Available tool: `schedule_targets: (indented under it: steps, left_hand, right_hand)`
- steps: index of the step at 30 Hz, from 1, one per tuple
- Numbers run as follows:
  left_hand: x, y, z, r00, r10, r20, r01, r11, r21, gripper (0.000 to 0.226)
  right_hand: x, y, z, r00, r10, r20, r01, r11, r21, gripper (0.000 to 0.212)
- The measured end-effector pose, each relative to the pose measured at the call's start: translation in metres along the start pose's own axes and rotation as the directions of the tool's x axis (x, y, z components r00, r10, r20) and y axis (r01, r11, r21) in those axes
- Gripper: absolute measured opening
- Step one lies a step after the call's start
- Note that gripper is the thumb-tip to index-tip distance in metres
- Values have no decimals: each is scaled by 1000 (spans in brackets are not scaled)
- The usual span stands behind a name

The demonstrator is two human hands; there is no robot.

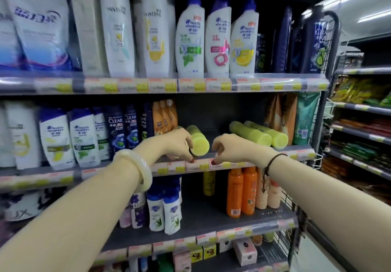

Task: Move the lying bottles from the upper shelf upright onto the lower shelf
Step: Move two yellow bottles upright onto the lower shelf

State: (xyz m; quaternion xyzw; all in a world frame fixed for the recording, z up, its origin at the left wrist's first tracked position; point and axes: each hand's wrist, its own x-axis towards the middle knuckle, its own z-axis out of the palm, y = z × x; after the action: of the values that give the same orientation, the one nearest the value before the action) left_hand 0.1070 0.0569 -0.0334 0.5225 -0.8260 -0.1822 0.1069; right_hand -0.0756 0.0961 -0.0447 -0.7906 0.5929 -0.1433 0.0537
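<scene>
Lime-green is the colour to track here — your left hand [177, 142] is wrapped around the side of a lying green bottle [197, 141], fingers curled over its near end, which points out toward you over the upper shelf [292, 148] edge. So that hand is grasping the bottle, though it's a bit blurry right where the fingertips meet the plastic.

Your right hand [229, 147] sits just beside it, on the other side of the same bottle, fingers bent down with the red nails near the price strip — holding nothing that I can see, more loosely curled than clenched.

Further out past your right hand, two more green bottles [260, 136] lie side by side on the same shelf, touching each other.

Below both hands, on the lower shelf [203, 214], one yellow-green bottle [209, 183] stands upright, tucked in behind, next to the orange bottles [241, 193].
</scene>
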Motion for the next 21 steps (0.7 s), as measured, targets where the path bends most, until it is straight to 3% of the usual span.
schedule_targets:
  steps: [7, 12, 21]
  left_hand:
    - [9, -18, -30, 988, -59, -144, 66, 997, 44, 59]
    - [25, -32, -18, 990, -69, -121, 74, 997, 32, 71]
    - [48, -47, -11, 993, -58, -107, 57, 998, -7, 74]
  right_hand:
    - [33, -8, -9, 1000, -1, -28, 2, 999, 45, 46]
    - [44, -4, -3, 1000, -7, -3, 8, 998, 64, 48]
    - [66, 3, 11, 995, -36, 93, 23, 991, 134, 57]
